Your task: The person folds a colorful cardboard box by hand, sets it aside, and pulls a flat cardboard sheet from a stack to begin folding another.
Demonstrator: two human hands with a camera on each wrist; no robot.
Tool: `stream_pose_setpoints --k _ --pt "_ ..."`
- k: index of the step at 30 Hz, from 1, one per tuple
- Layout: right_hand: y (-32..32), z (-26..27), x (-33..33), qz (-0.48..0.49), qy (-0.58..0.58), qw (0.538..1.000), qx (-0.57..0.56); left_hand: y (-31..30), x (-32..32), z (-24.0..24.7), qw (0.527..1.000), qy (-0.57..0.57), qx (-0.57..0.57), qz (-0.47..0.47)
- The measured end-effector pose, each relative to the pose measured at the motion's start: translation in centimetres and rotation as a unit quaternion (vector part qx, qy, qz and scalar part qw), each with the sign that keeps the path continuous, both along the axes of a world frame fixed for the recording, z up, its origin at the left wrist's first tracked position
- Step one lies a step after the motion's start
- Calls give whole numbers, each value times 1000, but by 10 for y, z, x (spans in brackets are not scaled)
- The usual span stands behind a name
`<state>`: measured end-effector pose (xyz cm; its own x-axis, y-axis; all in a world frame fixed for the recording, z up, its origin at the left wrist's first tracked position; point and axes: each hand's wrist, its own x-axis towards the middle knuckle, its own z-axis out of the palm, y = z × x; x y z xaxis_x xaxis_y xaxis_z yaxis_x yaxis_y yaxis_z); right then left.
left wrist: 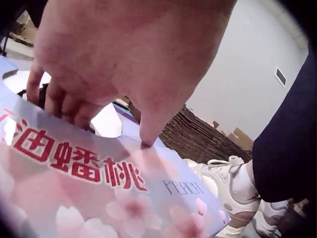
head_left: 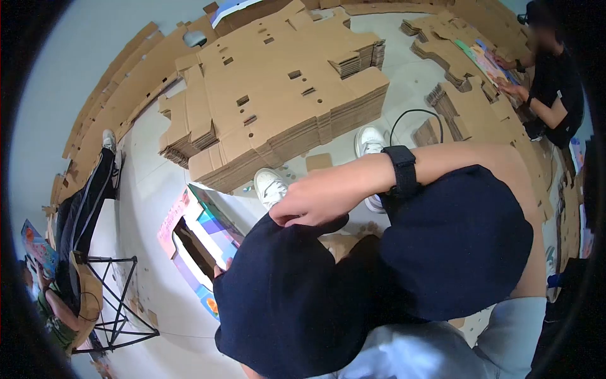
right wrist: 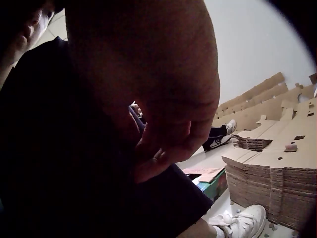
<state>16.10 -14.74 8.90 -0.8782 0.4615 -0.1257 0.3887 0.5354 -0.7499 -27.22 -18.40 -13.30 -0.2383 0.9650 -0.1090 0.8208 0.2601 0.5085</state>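
Observation:
A printed cardboard box [head_left: 173,222] with pink, purple and teal panels stands on the floor beside the wearer's left leg. Its top has a long cut-out opening. In the left wrist view, my left hand [left wrist: 129,54] grips the rim of that opening, the fingers reaching inside and the thumb on the edge. Red characters, pink blossoms and the word PEACH mark this panel. My right hand [head_left: 322,194] rests on the dark trousers [head_left: 284,284] at the left knee, its fingers loosely bent, as the right wrist view also shows.
Flat brown cardboard stacks [head_left: 278,101] lie just ahead of the white shoes [head_left: 270,188]. At the right, a person [head_left: 555,95] handles colourful printed sheets [head_left: 483,60] on more cardboard. Another person sits at the left by a black-framed stool [head_left: 117,303]. Cardboard lines the walls.

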Motion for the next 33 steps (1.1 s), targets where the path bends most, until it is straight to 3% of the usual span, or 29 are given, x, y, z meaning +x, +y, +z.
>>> stream_pose_setpoints --k 7,11,14,15,17,18,19,22,26,28,30,32,33 --pt "-9 6 -1 0 -7 999 50 -20 11 2 968 -242 22 64" --pt "-10 5 0 -16 8 1000 22 -16 21 3 922 -376 33 87" --pt "-10 7 6 -10 28 995 99 -6 29 1 875 -473 34 99" --pt "-9 7 7 -22 17 995 96 -4 25 -3 876 -472 33 97" --pt "-6 3 6 -30 6 995 93 5 5 -18 889 -407 172 124" --pt "-4 -2 5 -29 13 994 103 13 -13 -19 897 -394 179 91" --pt "-2 -7 5 -28 21 993 112 10 2 19 928 -310 189 81" --pt "0 -15 -1 -36 65 991 108 20 53 115 895 -355 270 9" --pt "-6 0 -5 -35 121 978 164 49 91 203 926 -239 278 -92" --pt "-10 6 -7 -81 147 958 231 52 127 242 929 -260 228 -129" --pt "-7 3 -12 -81 185 941 271 65 139 249 924 -243 220 -198" --pt "-2 10 -12 -91 240 885 390 96 195 261 932 -130 160 -300" --pt "2 11 -9 -120 191 873 433 107 217 256 910 -127 180 -351"
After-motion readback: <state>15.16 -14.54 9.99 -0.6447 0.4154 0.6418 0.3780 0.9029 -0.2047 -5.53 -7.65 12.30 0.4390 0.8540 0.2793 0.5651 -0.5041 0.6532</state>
